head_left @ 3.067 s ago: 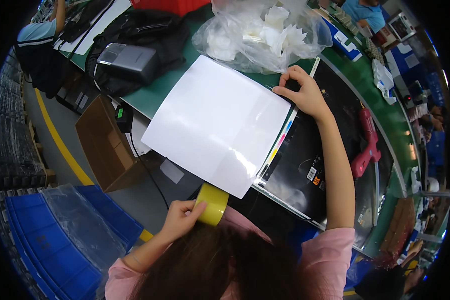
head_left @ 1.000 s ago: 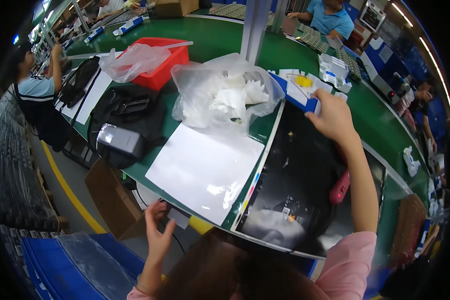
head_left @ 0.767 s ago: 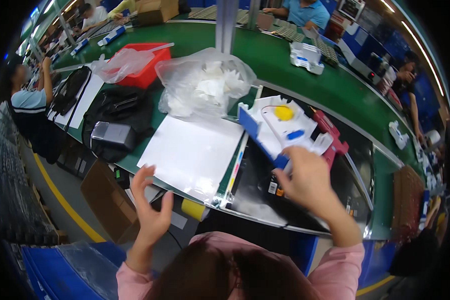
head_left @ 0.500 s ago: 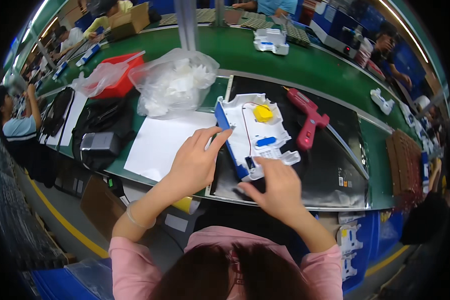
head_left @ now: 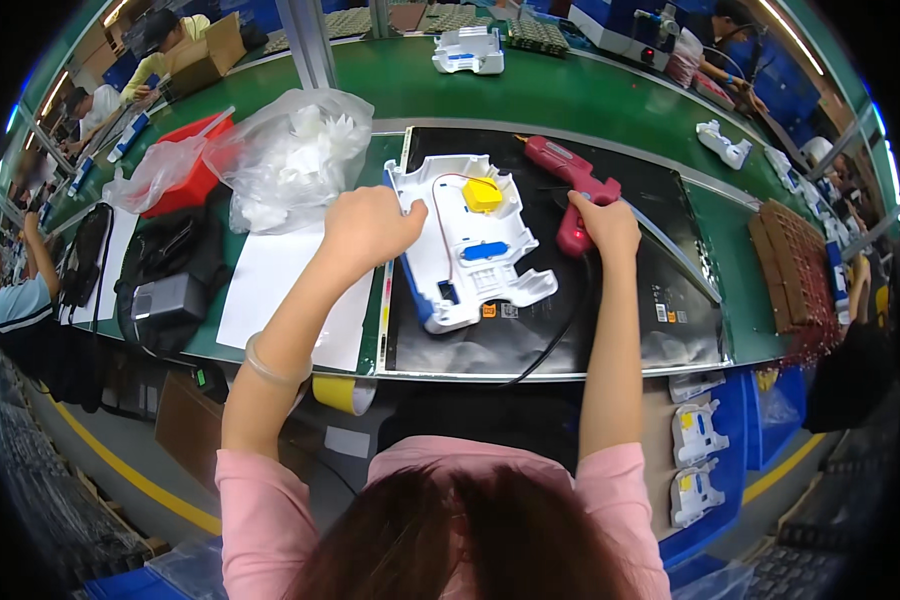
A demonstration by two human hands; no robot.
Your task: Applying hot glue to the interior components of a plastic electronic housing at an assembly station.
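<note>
A white plastic housing [head_left: 435, 235] with a blue outer side lies hollow side up in front of me. Inside it are a yellow block [head_left: 483, 195], a thin dark red wire, a blue oval piece [head_left: 485, 250] and a small black part [head_left: 448, 291] by the near end. My left hand [head_left: 372, 226] is closed on the housing's left edge; its fingertips are partly hidden. To the right, a dark red glue gun [head_left: 573, 170] rests on the black mat, its nozzle pointing away to the left. My right hand [head_left: 608, 228] is closed round its handle.
A black mat [head_left: 620, 310] covers the bench ahead. Left are white paper [head_left: 300, 300], a clear bag [head_left: 305, 165] of white pieces, a red bin [head_left: 185, 185] and a grey device [head_left: 170, 298]. Beyond runs a green conveyor [head_left: 400, 85] carrying white housings. More housings [head_left: 697, 435] lie low right.
My right hand has left the housing's near end and taken hold of the glue gun's handle. My left hand has curled closed at the housing's left edge. The whole view has shifted.
</note>
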